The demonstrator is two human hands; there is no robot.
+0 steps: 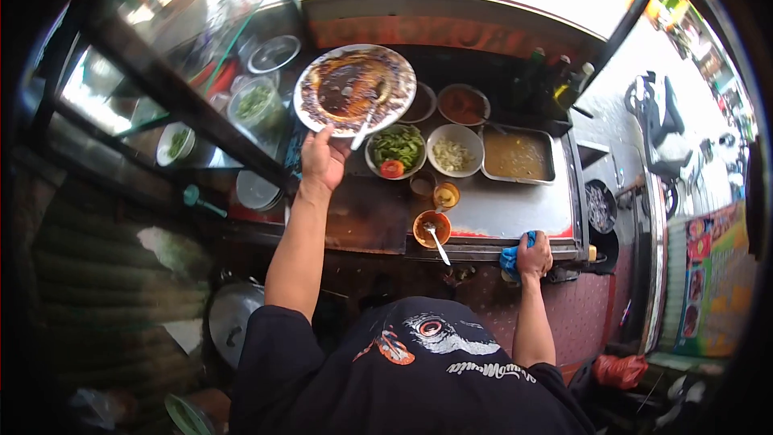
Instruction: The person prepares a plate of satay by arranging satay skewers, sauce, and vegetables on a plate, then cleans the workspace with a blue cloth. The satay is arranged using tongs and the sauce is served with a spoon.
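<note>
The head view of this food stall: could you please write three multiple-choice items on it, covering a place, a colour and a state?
1. Where is the bowl of greens?
A. Under the raised plate
B. Beside the parked scooter
C. On the floor

2. What colour is the cloth?
A. Red
B. Blue
C. White

3. How is the plate held?
A. Lying flat on the counter
B. Stacked under bowls
C. Raised in the left hand

Answers: 1 A, the bowl sits just below the plate's rim. 2 B, the cloth in the right hand is blue. 3 C, the left-hand grip lifts the plate.
</note>
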